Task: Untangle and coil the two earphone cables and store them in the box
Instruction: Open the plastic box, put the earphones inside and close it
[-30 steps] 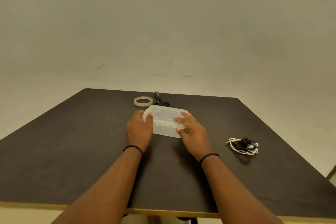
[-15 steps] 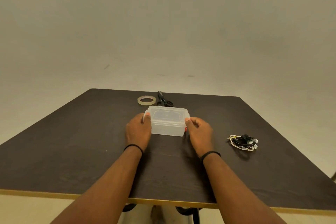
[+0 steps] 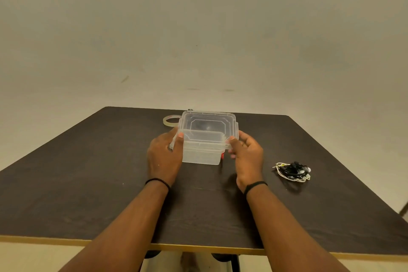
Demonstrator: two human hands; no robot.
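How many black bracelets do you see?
2. One bracelet is on the left wrist, just behind the left hand. The other bracelet is on the right wrist, behind the right hand. Both hands are at the box.

Both forearms reach forward from the lower edge of the view, bare, each with a thin black band at the wrist. The left hand [image 3: 165, 157] is turned palm inward, thumb up at the near left corner of the clear plastic lid [image 3: 207, 127], its fingers curled round the far side out of sight. The right hand [image 3: 247, 158] mirrors it, thumb and fingertips pinching the lid's near right corner, palm facing left, the remaining fingers loosely bent behind. Between the two grips the lid is tilted, its near edge held between the thumbs. The wrists are straight, the elbows out of frame.
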